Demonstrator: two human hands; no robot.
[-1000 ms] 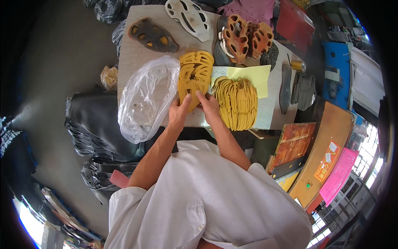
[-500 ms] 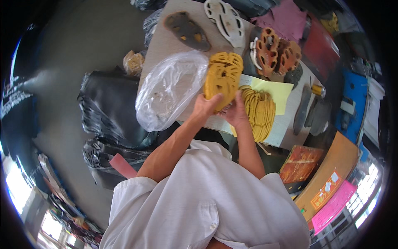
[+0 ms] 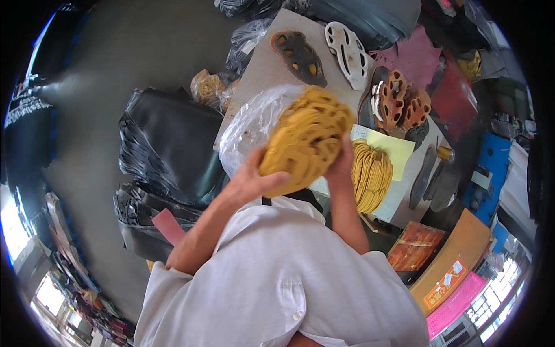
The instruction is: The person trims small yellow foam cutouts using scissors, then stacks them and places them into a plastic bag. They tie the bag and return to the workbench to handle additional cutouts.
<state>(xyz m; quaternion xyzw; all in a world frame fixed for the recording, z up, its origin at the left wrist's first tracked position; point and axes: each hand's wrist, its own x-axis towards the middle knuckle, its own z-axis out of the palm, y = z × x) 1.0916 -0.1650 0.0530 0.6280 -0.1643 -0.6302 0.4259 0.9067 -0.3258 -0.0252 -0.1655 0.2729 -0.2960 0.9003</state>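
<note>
Between both hands is a thick stack of yellow cut-out shoe uppers (image 3: 309,139), tilted and lifted close to my body above the table's near edge. My left hand (image 3: 252,180) grips its lower left side, thumb across the front. My right hand (image 3: 342,162) is closed on its right side, with the fingers partly hidden behind it. A clear plastic bag (image 3: 245,130) lies on the table just behind and left of the stack. Right of my right hand, a second pile of yellow uppers (image 3: 371,179) rests beside a pale yellow sheet (image 3: 399,149).
Farther back on the table (image 3: 254,75) lie a dark cut-out piece (image 3: 298,56), a white one (image 3: 347,53) and brown uppers (image 3: 394,99). Black wrapped bundles (image 3: 173,147) stand at the left. Dark soles (image 3: 425,176) and a small spool (image 3: 445,153) sit at the right.
The stack of yellow uppers has come up off the table toward me, tilting and fanning a little. Both hands moved with it, the left hand spreading farther left. The view has shifted slightly.
</note>
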